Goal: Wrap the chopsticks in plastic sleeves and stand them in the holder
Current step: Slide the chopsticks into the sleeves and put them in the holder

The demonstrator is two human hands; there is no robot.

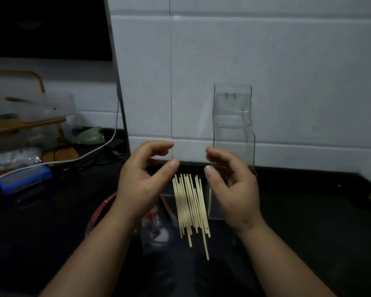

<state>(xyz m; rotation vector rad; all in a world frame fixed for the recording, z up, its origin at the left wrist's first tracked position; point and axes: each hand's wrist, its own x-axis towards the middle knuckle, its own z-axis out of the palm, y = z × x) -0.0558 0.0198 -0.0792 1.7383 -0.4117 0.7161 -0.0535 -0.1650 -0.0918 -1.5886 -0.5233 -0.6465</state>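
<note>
Counter (308, 221), dark, against a white tiled wall (287, 61). Positions are given relative to the chopsticks.

1. Blue box (24, 182): far left of the chopsticks, flat on the counter, with a white cable (90, 155) running above it toward the wall.
2. Plastic sleeves (156, 224): a crumpled clear packet with red marking, just left of the chopsticks, partly under the left wrist. Contents cannot be made out.
3. Left hand (141, 181): raised above the counter, over the left edge of the chopsticks' far ends. The fingers are loosely curved and the thumb points right. Nothing shows in its grasp.
4. Chopsticks (191, 209): a loose bundle of thin, pale wooden sticks, bare and unwrapped. They lie flat on the counter, roughly parallel and running away from the viewer, with uneven near ends and one stick trailing longest. They lie below and between the two hands, touched by neither.
5. Right hand (234, 189): raised to the right of the chopsticks, mirroring the left, apart from it with the thumbs facing. The fingers are loosely curved and no object is seen in them.
6. Holder (231, 108): clear plastic, stepped tiers, upright at the wall behind and right of the chopsticks. Its lower part is hidden behind the right hand.
</note>
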